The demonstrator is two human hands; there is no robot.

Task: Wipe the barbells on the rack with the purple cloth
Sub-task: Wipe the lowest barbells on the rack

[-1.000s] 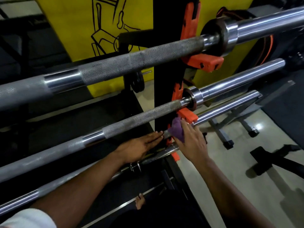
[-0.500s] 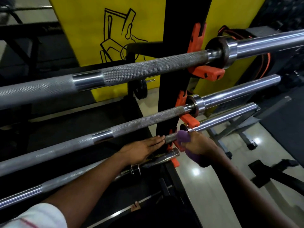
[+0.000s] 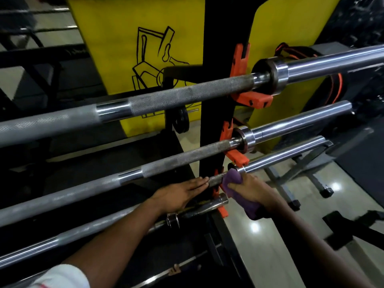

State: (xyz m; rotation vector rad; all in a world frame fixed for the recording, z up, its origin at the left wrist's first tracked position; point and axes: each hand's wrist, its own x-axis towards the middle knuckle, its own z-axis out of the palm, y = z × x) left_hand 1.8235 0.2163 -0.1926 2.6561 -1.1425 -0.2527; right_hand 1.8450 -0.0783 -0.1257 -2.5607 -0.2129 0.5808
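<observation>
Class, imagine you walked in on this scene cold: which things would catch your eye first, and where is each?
Probably the thick top barbell crossing the upper frame on orange hooks, before the yellow panel behind. Low in the middle, the right hand wraps the purple cloth around the third barbell.

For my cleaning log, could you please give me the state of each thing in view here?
Top barbell: racked on orange hooks, untouched.
Second barbell: racked, untouched.
Third barbell: racked, being wiped near its collar.
Cloth: wrapped around the third barbell, its tail hanging below the right hand.
Right hand: gripping the cloth.
Left hand: flat, fingertips at the third barbell.
</observation>
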